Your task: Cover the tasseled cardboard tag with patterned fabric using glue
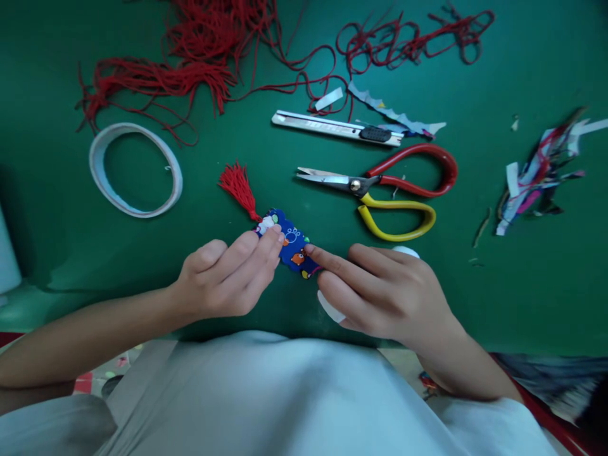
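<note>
A small blue patterned piece point(291, 244) is held down on the green worktop point(522, 266), just in front of the person's body and between the two hands. Its near-left part is covered by the fingers point(259, 250) of the left hand point(223, 278), which are pressed together and laid flat on top of it. Its right end is touched by the extended index fingertip of the right hand point(384, 288); the other fingers of that hand are loosely curled and apart from the piece, and something white is partly seen under the palm, though what it is cannot be told.

The blue piece is seen to be flat, with a wavy, scalloped edge, and printed with small cartoon figures in orange, white and green. A red tassel point(237, 187) is attached at its far-left end and lies fanned out on the worktop, pointing away from the hands.

Beyond the blue piece and to its right, a pair of scissors point(380, 190) with one red and one yellow handle is laid closed, blades pointing left. Farther beyond, a silver utility knife point(332, 126) is laid. To the far left of the blue piece a roll of white tape point(135, 168) is laid flat. Bundles of red thread point(190, 63) are spread along the far edge, and coloured paper scraps point(536, 171) are heaped well to the right of the blue piece.
</note>
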{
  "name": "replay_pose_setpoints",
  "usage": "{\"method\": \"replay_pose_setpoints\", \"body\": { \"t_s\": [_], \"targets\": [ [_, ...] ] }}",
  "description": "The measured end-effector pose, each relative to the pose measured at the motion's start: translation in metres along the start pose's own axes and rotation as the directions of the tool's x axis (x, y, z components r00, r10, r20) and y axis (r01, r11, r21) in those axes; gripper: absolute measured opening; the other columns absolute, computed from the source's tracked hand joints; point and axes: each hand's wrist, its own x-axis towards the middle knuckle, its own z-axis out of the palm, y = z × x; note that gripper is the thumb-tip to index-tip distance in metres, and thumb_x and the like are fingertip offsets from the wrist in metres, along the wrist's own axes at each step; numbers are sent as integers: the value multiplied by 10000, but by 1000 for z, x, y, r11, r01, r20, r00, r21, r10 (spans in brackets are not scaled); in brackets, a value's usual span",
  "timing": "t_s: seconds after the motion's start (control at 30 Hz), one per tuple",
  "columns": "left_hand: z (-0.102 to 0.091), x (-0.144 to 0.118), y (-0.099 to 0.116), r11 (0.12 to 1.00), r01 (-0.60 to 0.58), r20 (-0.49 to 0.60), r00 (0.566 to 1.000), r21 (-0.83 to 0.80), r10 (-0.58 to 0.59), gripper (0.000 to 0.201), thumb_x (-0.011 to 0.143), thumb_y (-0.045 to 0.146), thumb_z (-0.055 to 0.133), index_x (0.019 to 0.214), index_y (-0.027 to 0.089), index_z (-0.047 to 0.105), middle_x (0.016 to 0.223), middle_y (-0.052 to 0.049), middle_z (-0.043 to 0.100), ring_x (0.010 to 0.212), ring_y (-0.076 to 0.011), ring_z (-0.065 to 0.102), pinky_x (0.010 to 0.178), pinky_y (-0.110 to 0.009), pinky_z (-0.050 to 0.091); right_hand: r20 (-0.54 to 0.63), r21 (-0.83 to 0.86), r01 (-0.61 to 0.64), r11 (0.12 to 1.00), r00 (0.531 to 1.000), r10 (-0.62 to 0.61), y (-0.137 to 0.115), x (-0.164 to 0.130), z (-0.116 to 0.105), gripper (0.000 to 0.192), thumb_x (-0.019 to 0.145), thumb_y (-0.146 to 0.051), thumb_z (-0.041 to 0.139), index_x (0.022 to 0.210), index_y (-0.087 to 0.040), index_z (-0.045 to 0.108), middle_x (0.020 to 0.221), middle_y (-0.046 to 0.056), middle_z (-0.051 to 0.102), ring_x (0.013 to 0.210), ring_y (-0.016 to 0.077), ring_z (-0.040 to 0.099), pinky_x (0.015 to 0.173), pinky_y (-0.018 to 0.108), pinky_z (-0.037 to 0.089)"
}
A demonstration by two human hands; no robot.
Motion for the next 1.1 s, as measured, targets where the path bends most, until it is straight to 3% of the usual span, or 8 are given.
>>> {"method": "replay_pose_setpoints", "body": {
  "t_s": [0.3, 0.53, 0.67, 0.87, 1.1],
  "targets": [
    [3, -1, -2, 994, 99, 72, 993, -45, -95, 254, 852, 267, 640, 1080, 184, 715, 1152, -29, 732, 786, -183, 678, 634, -355, 341, 29, 17, -17, 1000, 999, 17, -1, 1, -1, 189, 889, -171, 533, 701, -191, 536, 1019, 27, 751, 588, 133, 393, 502, 275, 327],
    [5, 2, -2, 986, 97, 112, 990, -139, -82, 300, 864, 255, 626, 1110, 92, 680, 1116, -127, 734, 865, -232, 670, 663, -373, 317, 16, 13, -15, 1000, 1000, 14, -1, 1, 1, 192, 891, -179, 531, 699, -196, 525, 985, 30, 754, 592, 138, 423, 501, 278, 331],
    [7, 0, -3, 983, 131, 117, 986, -127, -117, 296, 860, 263, 622, 1097, 97, 684, 1116, -109, 735, 866, -227, 666, 683, -367, 355, 23, 6, -14, 1000, 1000, 14, -2, 1, 0, 179, 888, -179, 540, 710, -196, 527, 1008, 28, 751, 589, 135, 417, 508, 277, 327],
    [8, -2, -6, 969, 18, -57, 998, -245, -33, 220, 818, 218, 647, 1001, 131, 732, 952, -7, 779, 816, -169, 662, 644, -337, 386, 32, 0, -12, 1000, 999, 12, -2, 1, 0, 192, 893, -172, 525, 702, -193, 525, 1021, 28, 750, 582, 130, 413, 506, 273, 326],
    [6, 2, -7, 987, 43, 19, 999, -153, -41, 249, 831, 208, 655, 1059, 135, 723, 1091, -17, 754, 847, -186, 680, 650, -361, 367, 33, -8, -5, 1000, 999, 5, -3, 0, 0, 177, 888, -166, 517, 714, -194, 521, 1023, 36, 746, 592, 132, 420, 502, 276, 328]
  ]
}}
